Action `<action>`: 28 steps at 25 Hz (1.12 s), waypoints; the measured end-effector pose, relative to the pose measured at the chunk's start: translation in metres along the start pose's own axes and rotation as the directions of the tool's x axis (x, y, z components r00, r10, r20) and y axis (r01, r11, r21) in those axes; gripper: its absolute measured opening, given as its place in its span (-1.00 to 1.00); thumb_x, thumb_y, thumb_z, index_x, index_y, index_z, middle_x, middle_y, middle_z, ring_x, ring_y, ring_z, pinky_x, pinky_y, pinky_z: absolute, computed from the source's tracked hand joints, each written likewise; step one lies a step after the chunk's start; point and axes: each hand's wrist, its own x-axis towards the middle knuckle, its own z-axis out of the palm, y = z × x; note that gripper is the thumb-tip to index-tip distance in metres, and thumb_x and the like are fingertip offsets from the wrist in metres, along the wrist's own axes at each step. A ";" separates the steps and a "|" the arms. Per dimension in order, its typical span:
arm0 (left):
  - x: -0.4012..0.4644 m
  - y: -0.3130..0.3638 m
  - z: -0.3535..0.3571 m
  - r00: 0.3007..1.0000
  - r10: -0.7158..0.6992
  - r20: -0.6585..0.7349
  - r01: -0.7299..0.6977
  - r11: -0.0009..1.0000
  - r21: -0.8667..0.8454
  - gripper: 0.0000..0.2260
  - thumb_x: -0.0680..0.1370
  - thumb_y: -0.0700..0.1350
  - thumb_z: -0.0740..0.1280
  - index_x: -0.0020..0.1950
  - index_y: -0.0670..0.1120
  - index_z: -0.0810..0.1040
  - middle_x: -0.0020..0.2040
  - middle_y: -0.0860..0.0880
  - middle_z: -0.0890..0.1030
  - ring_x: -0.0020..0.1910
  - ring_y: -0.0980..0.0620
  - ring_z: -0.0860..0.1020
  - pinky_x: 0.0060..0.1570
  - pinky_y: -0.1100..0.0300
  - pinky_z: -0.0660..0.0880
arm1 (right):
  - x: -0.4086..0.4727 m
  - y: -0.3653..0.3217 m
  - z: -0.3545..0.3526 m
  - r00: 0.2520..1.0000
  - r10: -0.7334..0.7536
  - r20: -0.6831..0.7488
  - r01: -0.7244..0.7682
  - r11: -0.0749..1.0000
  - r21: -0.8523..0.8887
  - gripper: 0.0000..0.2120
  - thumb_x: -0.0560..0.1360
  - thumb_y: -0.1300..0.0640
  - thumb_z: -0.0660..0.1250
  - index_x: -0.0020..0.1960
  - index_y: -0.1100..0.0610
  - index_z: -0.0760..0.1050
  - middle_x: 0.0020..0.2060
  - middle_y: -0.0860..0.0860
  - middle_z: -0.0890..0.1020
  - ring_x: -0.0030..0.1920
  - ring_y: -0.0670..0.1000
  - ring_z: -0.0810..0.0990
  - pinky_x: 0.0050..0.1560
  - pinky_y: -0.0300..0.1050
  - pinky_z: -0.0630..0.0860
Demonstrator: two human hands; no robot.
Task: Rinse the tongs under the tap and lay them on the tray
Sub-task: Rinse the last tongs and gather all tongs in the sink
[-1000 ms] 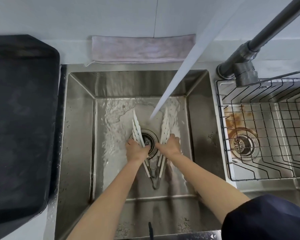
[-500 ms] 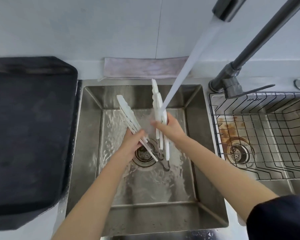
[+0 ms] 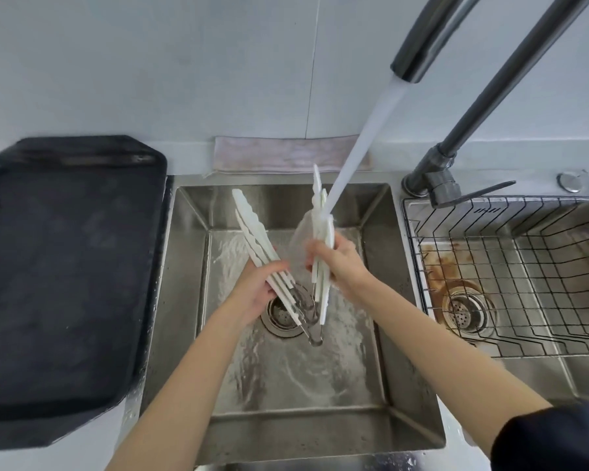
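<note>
Two white plastic tongs w/ scalloped edges and metal hinge ends [image 3: 317,321], both up over the left stainless steel sink basin [image 3: 184,300], tips pointing away toward the wall. Left hand [image 3: 259,287] wrapped round the shaft of the left pair [image 3: 252,232], tilted w/ tips leaning left. Right hand [image 3: 337,263] clenched round the right pair [image 3: 322,226], near upright. Hinge ends of both meeting low between the wrists, just above the round drain strainer [image 3: 281,316]; touching or not — can't tell.

Water stream [image 3: 364,137] from the dark grey curved tap spout [image 3: 419,45], slanting down and left, landing on the right pair just above the right hand's fingers [image 3: 315,253], fanning into a thin sheet there. Basin floor wet, rippled.

Black rectangular tray w/ clipped corners [image 3: 65,283] on the counter left of the sink, well apart from both pairs. Pale folded cloth [image 3: 279,154] along the back ledge. Wire rack basket [image 3: 510,273] in the right basin, rust-stained near its drain. Dark sleeve [image 3: 555,436] on the right arm, bottom right.
</note>
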 end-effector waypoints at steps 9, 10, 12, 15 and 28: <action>-0.009 0.024 0.029 0.969 0.243 0.038 -0.246 0.956 0.158 -0.94 0.51 -0.01 0.29 -0.04 0.06 0.49 -0.36 0.07 0.62 -0.29 0.06 0.61 -0.10 0.10 0.56 | -0.020 0.030 -0.020 0.984 0.179 -0.024 -0.140 0.839 0.526 -0.76 0.54 0.26 0.23 -0.29 0.12 0.32 -0.58 -0.07 0.38 -0.57 -0.11 0.37 -0.44 -0.21 0.38; -0.010 0.030 0.036 0.957 0.285 0.058 -0.290 0.930 0.224 -0.96 0.51 0.01 0.29 -0.07 0.08 0.49 -0.34 0.06 0.61 -0.31 0.09 0.61 -0.12 0.12 0.56 | -0.021 0.032 -0.022 0.983 0.183 -0.023 -0.139 0.821 0.554 -0.75 0.54 0.26 0.22 -0.29 0.12 0.31 -0.58 -0.06 0.38 -0.57 -0.10 0.38 -0.44 -0.22 0.40; -0.012 0.038 0.050 0.927 0.359 0.114 -0.376 0.867 0.327 -0.97 0.52 0.01 0.28 -0.11 0.09 0.49 -0.28 0.04 0.58 -0.30 0.10 0.59 -0.12 0.16 0.54 | -0.021 0.033 -0.025 0.980 0.192 -0.048 -0.126 0.791 0.599 -0.78 0.54 0.26 0.24 -0.27 0.12 0.33 -0.56 -0.05 0.42 -0.54 -0.09 0.44 -0.41 -0.21 0.45; -0.013 0.039 0.062 0.893 0.405 0.197 -0.450 0.812 0.371 -0.96 0.54 -0.02 0.28 -0.05 0.11 0.51 -0.17 0.04 0.61 -0.19 0.06 0.62 0.04 0.08 0.54 | -0.019 0.029 -0.029 0.965 0.213 -0.154 -0.068 0.770 0.634 -0.83 0.52 0.26 0.28 -0.25 0.16 0.41 -0.50 0.00 0.51 -0.40 -0.04 0.52 -0.23 -0.18 0.55; -0.015 0.035 0.065 0.881 0.404 0.248 -0.470 0.815 0.340 -0.80 0.51 -0.04 0.32 0.11 0.15 0.48 0.10 -0.05 0.61 0.04 -0.01 0.63 0.04 0.28 0.52 | -0.027 0.032 -0.029 0.926 0.188 -0.327 0.019 0.842 0.538 -0.78 0.52 0.17 0.30 -0.29 0.12 0.41 -0.59 -0.08 0.50 -0.39 -0.01 0.47 -0.26 -0.11 0.45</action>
